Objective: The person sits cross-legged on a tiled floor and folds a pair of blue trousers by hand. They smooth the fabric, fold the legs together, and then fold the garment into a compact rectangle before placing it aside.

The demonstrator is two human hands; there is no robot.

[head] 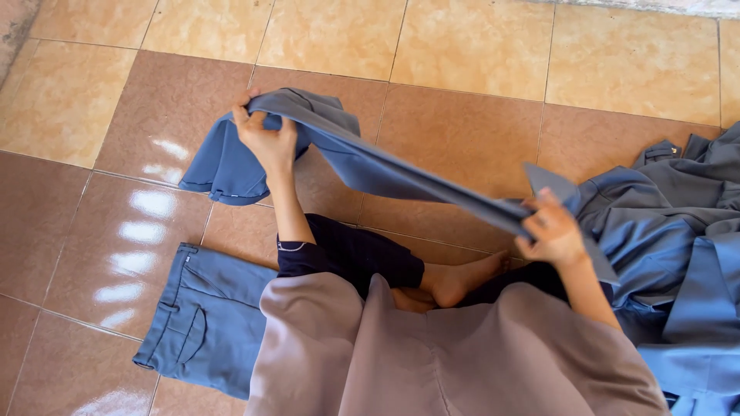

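Blue-grey cloth pinched in both fists: my left hand (266, 139) is closed on one end of the garment (385, 169), held up over the tiled floor (462, 131); my right hand (551, 231) clamps the other end, so it stretches taut between them above my lap. Loose end droops left onto the tile. Folded trousers (204, 316) lie flat by my left knee. Pile of same-colour clothes (671, 231) touching my right arm.
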